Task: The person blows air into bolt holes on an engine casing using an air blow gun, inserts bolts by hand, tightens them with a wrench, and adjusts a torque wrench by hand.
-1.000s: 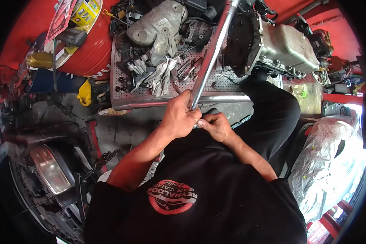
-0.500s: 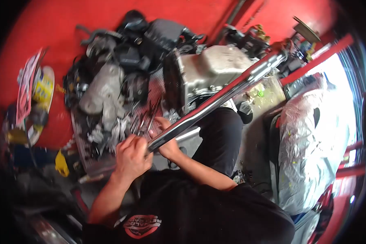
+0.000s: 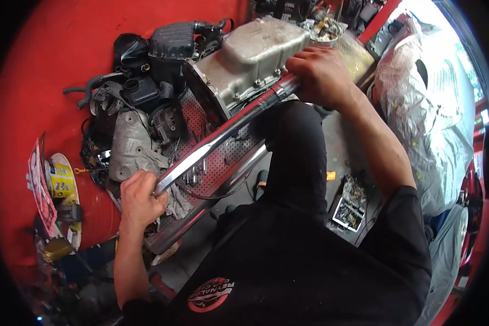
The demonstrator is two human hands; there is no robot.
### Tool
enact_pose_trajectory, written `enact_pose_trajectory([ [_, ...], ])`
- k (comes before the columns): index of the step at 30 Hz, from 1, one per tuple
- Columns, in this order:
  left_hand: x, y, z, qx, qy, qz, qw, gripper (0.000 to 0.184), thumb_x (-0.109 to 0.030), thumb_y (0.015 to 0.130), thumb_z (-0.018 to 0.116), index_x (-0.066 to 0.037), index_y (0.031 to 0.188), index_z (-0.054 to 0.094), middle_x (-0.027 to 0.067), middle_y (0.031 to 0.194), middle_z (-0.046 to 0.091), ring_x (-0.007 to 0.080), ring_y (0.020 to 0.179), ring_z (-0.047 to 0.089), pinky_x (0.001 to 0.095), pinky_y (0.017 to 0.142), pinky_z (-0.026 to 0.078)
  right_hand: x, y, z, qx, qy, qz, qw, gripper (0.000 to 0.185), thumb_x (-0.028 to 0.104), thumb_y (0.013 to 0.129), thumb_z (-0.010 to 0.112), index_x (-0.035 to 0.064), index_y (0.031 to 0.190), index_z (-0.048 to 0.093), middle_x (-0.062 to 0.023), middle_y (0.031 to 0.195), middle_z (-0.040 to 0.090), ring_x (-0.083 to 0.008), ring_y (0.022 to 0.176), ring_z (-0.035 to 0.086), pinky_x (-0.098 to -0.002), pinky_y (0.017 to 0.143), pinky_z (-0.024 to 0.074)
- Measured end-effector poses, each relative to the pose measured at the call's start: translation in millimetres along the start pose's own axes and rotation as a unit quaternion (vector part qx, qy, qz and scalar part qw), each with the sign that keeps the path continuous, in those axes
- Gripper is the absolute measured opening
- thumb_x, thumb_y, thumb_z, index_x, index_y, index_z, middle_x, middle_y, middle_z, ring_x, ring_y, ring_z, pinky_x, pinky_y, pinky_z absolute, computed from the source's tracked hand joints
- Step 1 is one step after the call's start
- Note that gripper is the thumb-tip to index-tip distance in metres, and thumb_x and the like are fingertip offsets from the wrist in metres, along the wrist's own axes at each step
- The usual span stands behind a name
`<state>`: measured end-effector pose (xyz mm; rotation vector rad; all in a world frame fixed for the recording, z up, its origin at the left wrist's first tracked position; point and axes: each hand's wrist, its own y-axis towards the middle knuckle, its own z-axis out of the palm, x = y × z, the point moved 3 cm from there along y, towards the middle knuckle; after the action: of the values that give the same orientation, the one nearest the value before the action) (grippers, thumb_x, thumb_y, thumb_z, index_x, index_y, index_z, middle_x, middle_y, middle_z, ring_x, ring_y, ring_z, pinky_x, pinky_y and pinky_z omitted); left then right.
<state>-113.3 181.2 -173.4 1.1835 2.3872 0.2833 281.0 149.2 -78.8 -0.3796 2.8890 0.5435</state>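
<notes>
A long shiny metal bar [image 3: 217, 138] slants across the front of my body, from lower left to upper right. My left hand [image 3: 140, 200] is closed around its lower end. At the upper end, my right hand [image 3: 321, 76] wraps round the bar, just beyond a dark ringed section. That end is hidden in the fist, so I cannot tell its exact shape. Behind the bar sits an engine oil pan [image 3: 263, 46], bolted along its flange, close to my right hand. A grey metal heat shield [image 3: 129, 144] lies just above my left hand.
Black engine parts, including an air filter box [image 3: 171, 41] and an alternator [image 3: 167, 122], crowd the perforated metal bench [image 3: 223, 163]. A plastic-wrapped car seat [image 3: 418, 119] stands at the right. On the floor is a tray of small parts [image 3: 349, 212]. A red drum [image 3: 95, 220] stands left.
My right hand has gone from beside my left hand at the lower end up to the bar's upper end. The view has shifted, and my left hand appears farther left.
</notes>
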Motion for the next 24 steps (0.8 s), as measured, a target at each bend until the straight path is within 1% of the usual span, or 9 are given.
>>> enact_pose_trajectory([
  [3,14,2,-12,-0.002,-0.015,-0.025,1.0,0.026,0.0,0.056,0.069,-0.001,0.077,0.054,0.0138,0.073,0.055,0.0343,0.069,0.057,0.0429,0.061,0.045,14,-13,18,0.035,0.013,0.035,0.999,0.017,0.017,0.064,0.068,0.0127,0.079,0.063,-0.0041,0.081,0.067,-0.0284,0.086,0.067,-0.0428,0.069,0.0546],
  [6,31,-2,-28,-0.07,0.007,-0.074,0.995,0.029,0.002,0.058,0.068,0.001,0.085,0.058,0.016,0.081,0.059,0.035,0.076,0.06,0.0382,0.069,0.049,27,-24,33,-0.026,0.068,0.08,0.994,0.017,0.017,0.063,0.069,0.012,0.078,0.063,-0.0043,0.078,0.066,-0.0285,0.084,0.067,-0.0426,0.069,0.0549],
  [9,53,-17,-32,-0.173,-0.041,-0.183,0.967,0.032,0.004,0.061,0.069,0.001,0.092,0.06,0.0129,0.086,0.06,0.0289,0.08,0.061,0.034,0.075,0.049,40,-29,43,-0.07,0.098,0.113,0.986,0.015,0.016,0.063,0.069,0.0114,0.076,0.063,-0.0042,0.076,0.065,-0.0281,0.081,0.067,-0.0421,0.067,0.0545],
  [12,55,-21,-40,-0.223,0.032,-0.126,0.966,0.031,0.007,0.063,0.067,0.002,0.092,0.06,0.0123,0.088,0.06,0.0268,0.082,0.061,0.033,0.077,0.048,55,-29,51,-0.12,0.131,0.117,0.977,0.013,0.015,0.064,0.069,0.0107,0.074,0.062,-0.0045,0.073,0.064,-0.0282,0.078,0.066,-0.0421,0.065,0.0537],
  [15,54,-26,-55,-0.228,0.081,-0.117,0.963,0.029,0.008,0.063,0.065,0.003,0.092,0.059,0.0128,0.089,0.06,0.0267,0.082,0.061,0.0331,0.078,0.048,64,-27,55,-0.137,0.153,0.123,0.971,0.012,0.014,0.065,0.069,0.0102,0.074,0.062,-0.0063,0.073,0.064,-0.0297,0.077,0.067,-0.0435,0.064,0.0536],
  [17,56,-30,-65,-0.218,0.087,-0.12,0.964,0.028,0.008,0.064,0.064,0.003,0.091,0.059,0.0121,0.086,0.06,0.0259,0.081,0.061,0.0327,0.077,0.048,68,-23,56,-0.089,0.19,0.119,0.97,0.012,0.014,0.066,0.069,0.0095,0.075,0.062,-0.0081,0.073,0.064,-0.032,0.077,0.067,-0.0453,0.065,0.0538],
  [19,62,-37,-72,-0.176,0.068,-0.174,0.966,0.026,0.007,0.064,0.065,0.003,0.089,0.059,0.011,0.084,0.06,0.024,0.077,0.061,0.0316,0.075,0.048,69,-18,57,-0.067,0.241,0.105,0.962,0.017,0.019,0.068,0.072,0.0084,0.077,0.063,-0.0108,0.073,0.065,-0.0347,0.077,0.067,-0.0469,0.067,0.0538],
  [23,76,-57,-78,-0.134,0.017,-0.273,0.953,0.022,0.005,0.067,0.067,0.002,0.088,0.06,0.0073,0.083,0.062,0.0145,0.076,0.058,0.0284,0.073,0.047,76,-16,64,-0.038,0.271,0.089,0.958,0.022,0.025,0.068,0.076,0.0082,0.078,0.064,-0.0122,0.073,0.065,-0.0352,0.077,0.067,-0.0465,0.069,0.0537],
  [24,75,-60,-79,-0.141,0.002,-0.265,0.954,0.021,0.004,0.068,0.068,0.002,0.088,0.06,0.0059,0.082,0.062,0.0122,0.077,0.056,0.0275,0.073,0.047,79,-16,66,-0.023,0.282,0.087,0.955,0.024,0.026,0.068,0.076,0.0081,0.078,0.064,-0.0126,0.074,0.066,-0.0353,0.077,0.067,-0.0465,0.07,0.0536],
])
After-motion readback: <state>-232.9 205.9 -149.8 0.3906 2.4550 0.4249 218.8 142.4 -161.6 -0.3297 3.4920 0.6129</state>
